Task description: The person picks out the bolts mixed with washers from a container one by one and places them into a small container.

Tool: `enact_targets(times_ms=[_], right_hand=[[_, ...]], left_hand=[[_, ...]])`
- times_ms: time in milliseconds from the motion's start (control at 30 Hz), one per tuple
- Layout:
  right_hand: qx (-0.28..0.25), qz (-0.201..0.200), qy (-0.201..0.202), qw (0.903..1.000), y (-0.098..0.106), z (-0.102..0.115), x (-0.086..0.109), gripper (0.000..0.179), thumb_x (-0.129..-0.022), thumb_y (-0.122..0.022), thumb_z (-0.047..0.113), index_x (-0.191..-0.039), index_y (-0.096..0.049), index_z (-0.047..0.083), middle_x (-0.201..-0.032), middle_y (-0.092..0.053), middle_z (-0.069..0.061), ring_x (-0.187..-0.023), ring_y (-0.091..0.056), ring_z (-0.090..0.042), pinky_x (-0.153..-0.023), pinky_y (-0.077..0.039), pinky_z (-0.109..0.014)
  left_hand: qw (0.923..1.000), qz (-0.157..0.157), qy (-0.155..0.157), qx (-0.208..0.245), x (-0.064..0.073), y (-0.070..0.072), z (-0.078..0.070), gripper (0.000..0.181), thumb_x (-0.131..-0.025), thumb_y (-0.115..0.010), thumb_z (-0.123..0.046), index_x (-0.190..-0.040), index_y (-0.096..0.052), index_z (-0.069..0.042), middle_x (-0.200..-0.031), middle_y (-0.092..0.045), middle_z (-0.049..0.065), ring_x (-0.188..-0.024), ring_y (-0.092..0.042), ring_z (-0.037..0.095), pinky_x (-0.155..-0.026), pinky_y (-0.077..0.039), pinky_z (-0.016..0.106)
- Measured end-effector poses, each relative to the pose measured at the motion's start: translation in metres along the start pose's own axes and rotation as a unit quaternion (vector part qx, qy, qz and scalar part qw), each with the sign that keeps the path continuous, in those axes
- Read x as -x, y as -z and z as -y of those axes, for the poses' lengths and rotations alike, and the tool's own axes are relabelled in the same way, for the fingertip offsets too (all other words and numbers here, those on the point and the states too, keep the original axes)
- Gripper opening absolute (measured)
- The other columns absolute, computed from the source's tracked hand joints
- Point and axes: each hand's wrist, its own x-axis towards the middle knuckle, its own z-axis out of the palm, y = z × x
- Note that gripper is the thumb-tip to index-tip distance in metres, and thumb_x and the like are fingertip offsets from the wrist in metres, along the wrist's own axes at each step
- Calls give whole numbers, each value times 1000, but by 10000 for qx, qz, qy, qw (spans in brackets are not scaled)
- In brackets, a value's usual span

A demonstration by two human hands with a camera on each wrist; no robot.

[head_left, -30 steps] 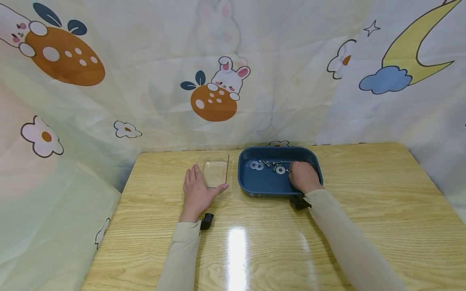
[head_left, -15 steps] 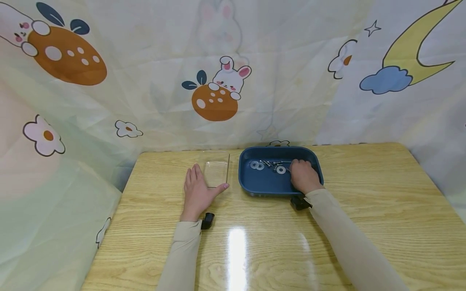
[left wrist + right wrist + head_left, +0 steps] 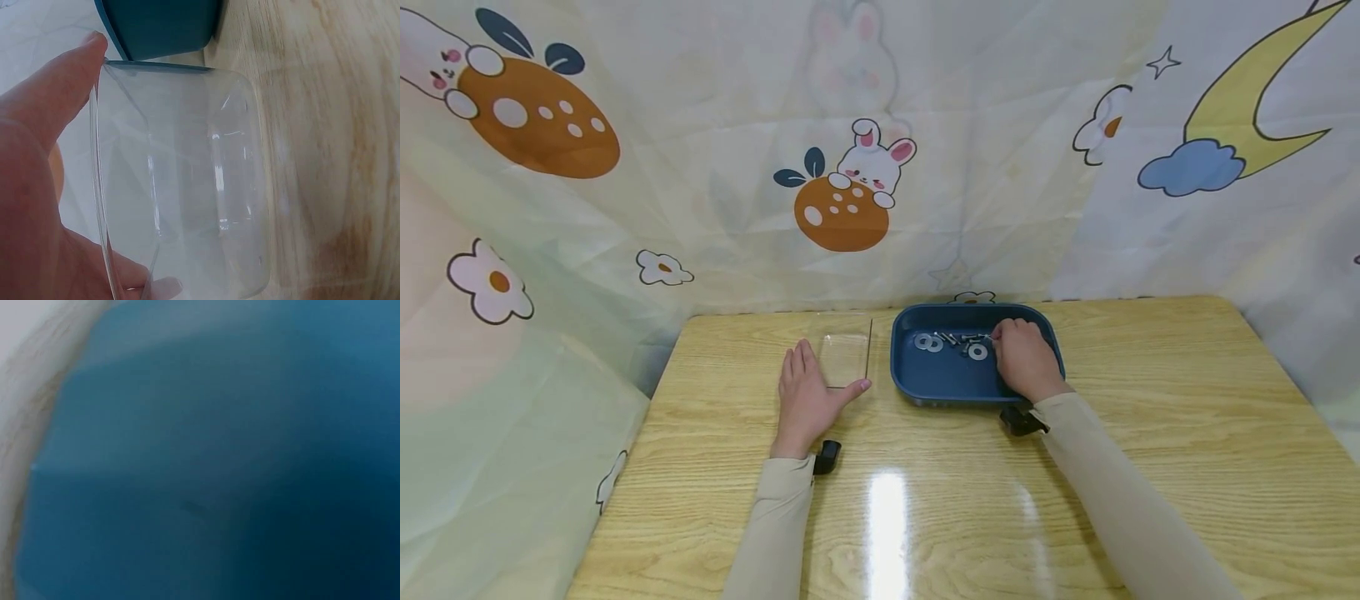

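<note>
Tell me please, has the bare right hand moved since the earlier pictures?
Yes: in the head view, the bare right hand has moved slightly toward the far rim of the dark-blue, rounded-rectangular, plastic-looking tray.

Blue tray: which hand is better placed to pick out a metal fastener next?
Probably the right hand: its fingers are inside the blue tray, beside the metal fasteners. The left hand is outside, touching the clear container. Whether the right hand pinches anything is hidden.
</note>
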Motion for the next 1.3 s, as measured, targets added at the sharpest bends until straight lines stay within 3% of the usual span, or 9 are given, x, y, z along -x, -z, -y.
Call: enact_targets(times_ms=[333,700,1100,1300], right_hand=[[-421,-230,239,9986,0,9,8,18,-96,-45,11,-101,-57,-1,-98,-54,-17,-94,-47,-33,-80,-43,-45],[-360,-523,399,9972,-3,17,13,12,-96,-46,9,-99,-53,0,-97,-50,-17,-90,-43,-32,-74,-43,-43],[-481,-457,251,9975,-4,33,14,12,-98,-45,13,-101,-52,4,-96,-49,-11,-90,-43,-28,-70,-43,-41],[-587,-621,467,9952,-6,41,15,12,-97,-48,13,-100,-54,3,-96,-50,-11,-90,-43,-27,-75,-42,-40]], left_hand=[[10000,-2,-34,-17,1,-1,1,127,-65,-55,-80,-147,-1,1,-152,-6,21,-139,-1,37,-110,-7,52],[9999,-32,-76,-72,0,-1,-1,128,-65,-54,-81,-147,-1,1,-152,-6,21,-139,-1,37,-110,-6,51],[9999,-48,-88,-87,0,0,0,128,-65,-53,-81,-147,-1,2,-152,-6,21,-139,-2,38,-110,-7,51],[10000,-50,-66,-39,0,-1,0,128,-65,-54,-81,-147,-1,1,-152,-6,21,-139,-2,35,-110,-7,50]])
